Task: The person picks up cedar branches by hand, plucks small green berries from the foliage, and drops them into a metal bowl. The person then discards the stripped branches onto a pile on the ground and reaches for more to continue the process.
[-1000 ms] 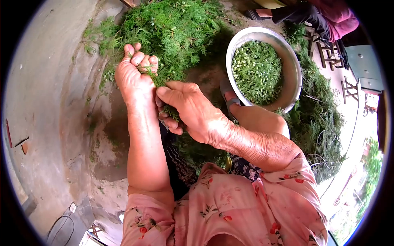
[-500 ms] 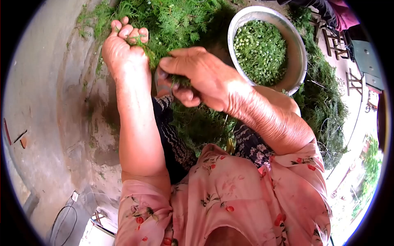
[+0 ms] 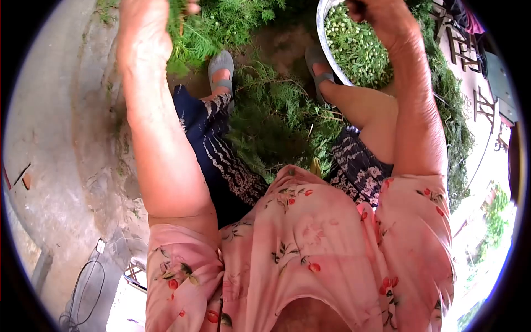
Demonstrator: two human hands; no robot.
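Keeping R hand [image 3: 384, 22] low over basin [image 3: 321, 26] is advised vs. spills; grip can't be told, fingers cropped. Blurred green sprigs [image 3: 178, 36] are seen at L hand [image 3: 144, 33], well left of basin, pinch unconfirmed; long axis approx. parallel to L forearm [image 3: 157, 133], tips seemingly pointed elbow-ward.
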